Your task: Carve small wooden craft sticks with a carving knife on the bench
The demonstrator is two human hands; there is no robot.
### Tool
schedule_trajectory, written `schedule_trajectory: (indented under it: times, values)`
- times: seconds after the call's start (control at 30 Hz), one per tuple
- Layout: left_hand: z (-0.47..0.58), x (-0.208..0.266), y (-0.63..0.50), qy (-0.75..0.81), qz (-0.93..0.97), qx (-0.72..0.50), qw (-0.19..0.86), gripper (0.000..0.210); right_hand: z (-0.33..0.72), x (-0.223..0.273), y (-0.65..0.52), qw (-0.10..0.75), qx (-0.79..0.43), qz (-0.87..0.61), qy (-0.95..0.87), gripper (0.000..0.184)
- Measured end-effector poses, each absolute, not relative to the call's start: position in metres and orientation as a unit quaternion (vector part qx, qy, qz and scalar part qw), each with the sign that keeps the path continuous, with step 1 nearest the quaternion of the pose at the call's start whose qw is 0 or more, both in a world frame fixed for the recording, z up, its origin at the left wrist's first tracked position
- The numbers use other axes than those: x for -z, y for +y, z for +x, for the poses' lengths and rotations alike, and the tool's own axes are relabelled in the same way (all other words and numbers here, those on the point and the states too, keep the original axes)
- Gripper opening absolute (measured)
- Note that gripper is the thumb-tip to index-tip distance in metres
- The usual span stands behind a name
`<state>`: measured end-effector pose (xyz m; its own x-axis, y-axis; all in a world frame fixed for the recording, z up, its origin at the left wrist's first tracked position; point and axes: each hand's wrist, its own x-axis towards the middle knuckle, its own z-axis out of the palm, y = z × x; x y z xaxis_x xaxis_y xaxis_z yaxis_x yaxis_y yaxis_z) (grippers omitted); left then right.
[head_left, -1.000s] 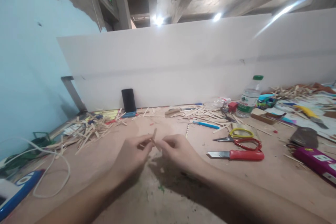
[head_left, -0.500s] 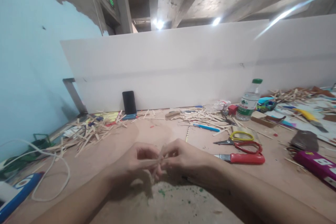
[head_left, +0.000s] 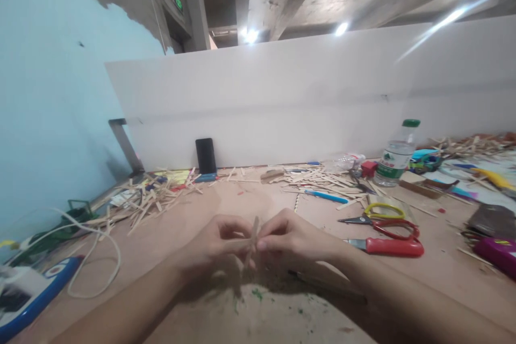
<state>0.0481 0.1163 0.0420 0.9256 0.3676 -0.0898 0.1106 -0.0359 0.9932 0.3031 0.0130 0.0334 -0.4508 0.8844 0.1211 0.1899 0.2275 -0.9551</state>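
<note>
A thin flat wooden stick (head_left: 255,230) stands nearly upright between my two hands, just above the table. My left hand (head_left: 226,239) pinches it from the left, thumb stretched along toward the stick. From the right, my right hand (head_left: 287,236) has its thumb and fingertips pressed together at the stick's edge. Fingers and blur hide the lower part, so whether a second piece is held there I cannot make out. Beneath the hands the table (head_left: 274,322) shows green specks.
Scissors (head_left: 382,220) and a red-handled tool (head_left: 393,247) lie right of my hands. Behind are a blue pen-like tool (head_left: 326,196), wooden stick piles (head_left: 322,180), a water bottle (head_left: 395,158) and a black phone (head_left: 206,156). A white cable (head_left: 116,258) loops at left.
The stick now points more upright and shows more clearly between my fingers. My right hand's fingers have drawn together at its edge. The whole view has shifted slightly.
</note>
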Motion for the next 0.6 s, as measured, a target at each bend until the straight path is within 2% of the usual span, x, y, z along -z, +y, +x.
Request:
schedule_trajectory:
  times: [0.6]
  values:
    - [0.045,-0.044,0.111,0.078,0.736,-0.098,0.665,0.037,0.343,-0.035,0.035,0.238,-0.450,-0.409,-0.758,0.040]
